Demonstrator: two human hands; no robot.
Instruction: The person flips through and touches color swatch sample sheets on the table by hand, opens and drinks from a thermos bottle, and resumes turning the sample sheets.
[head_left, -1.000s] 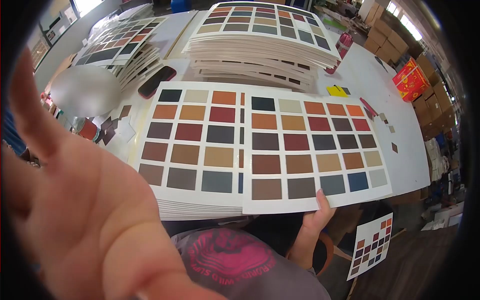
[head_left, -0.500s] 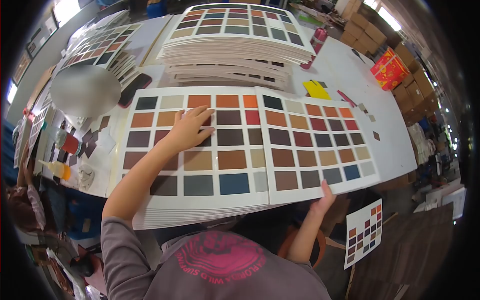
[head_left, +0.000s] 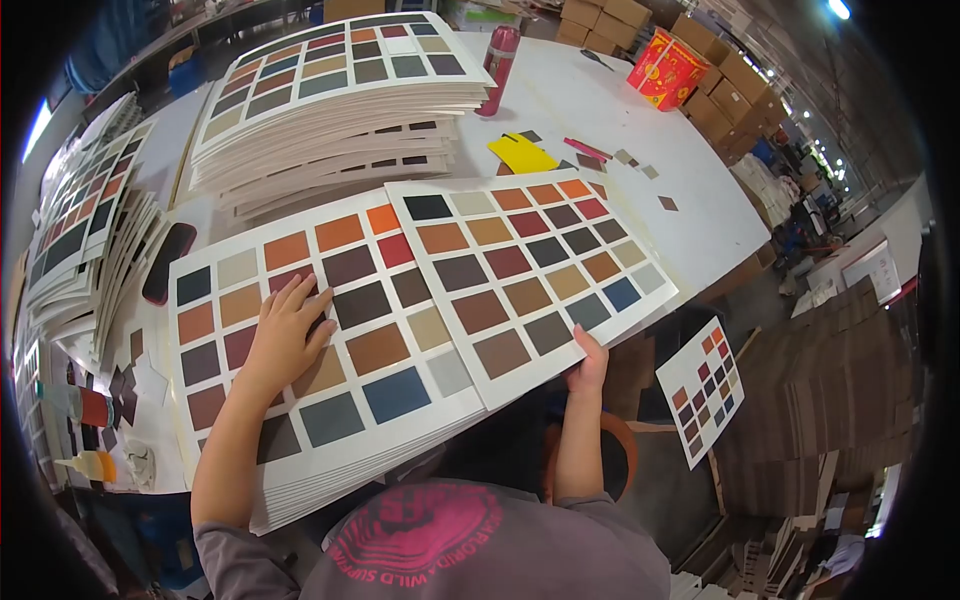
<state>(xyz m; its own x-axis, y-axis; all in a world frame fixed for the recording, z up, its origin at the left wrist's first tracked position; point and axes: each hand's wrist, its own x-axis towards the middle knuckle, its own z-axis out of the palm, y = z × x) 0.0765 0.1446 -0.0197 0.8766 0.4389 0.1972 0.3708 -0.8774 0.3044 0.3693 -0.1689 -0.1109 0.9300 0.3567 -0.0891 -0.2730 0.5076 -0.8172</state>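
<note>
My left hand point(head_left: 289, 335) lies on the top swatch card point(head_left: 238, 338) of a thick stack, fingers loosely spread over the dark red and brown color squares. Beside it, a second swatch card point(head_left: 497, 367) overlaps the stack's right side, and its lower right part reaches past the table's front edge. My right hand point(head_left: 589, 363) grips this card at its near edge, thumb on top by a grey-blue square; the other fingers are mostly hidden underneath. Both cards are white with rows of colored squares.
A tall stack of swatch cards point(head_left: 330, 110) stands behind. More cards point(head_left: 95, 230) and a phone point(head_left: 170, 262) lie left. A red bottle point(head_left: 498, 70), yellow piece point(head_left: 522, 153) and red box point(head_left: 668, 70) are farther back. Another swatch card point(head_left: 703, 392) is low at right.
The view has turned right, so the table and its contents appear shifted left and tilted. My left hand still rests on the stack, and my right hand keeps hold of the card's near edge.
</note>
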